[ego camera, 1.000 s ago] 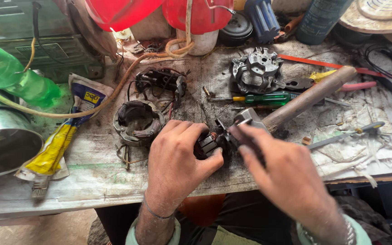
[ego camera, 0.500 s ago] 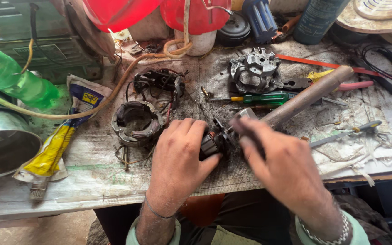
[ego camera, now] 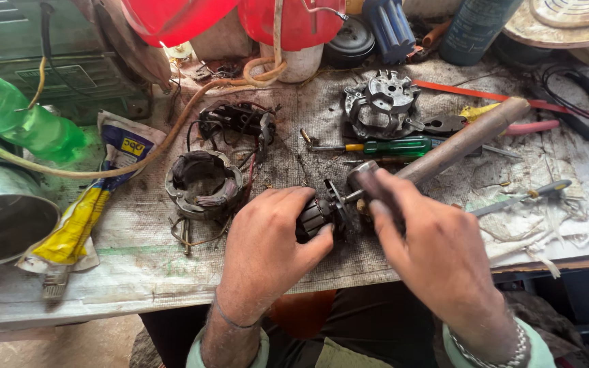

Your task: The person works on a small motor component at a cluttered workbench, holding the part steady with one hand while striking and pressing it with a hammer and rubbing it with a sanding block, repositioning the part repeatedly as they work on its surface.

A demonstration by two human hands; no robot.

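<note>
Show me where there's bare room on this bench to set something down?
Bare mat lies along the near edge, between the yellow pouch and the left hand. Around the stator ring, green screwdriver and metal housing it's crowded.

The right hand (ego camera: 438,252) has slid its fingers forward over the motor rotor (ego camera: 318,215).
</note>
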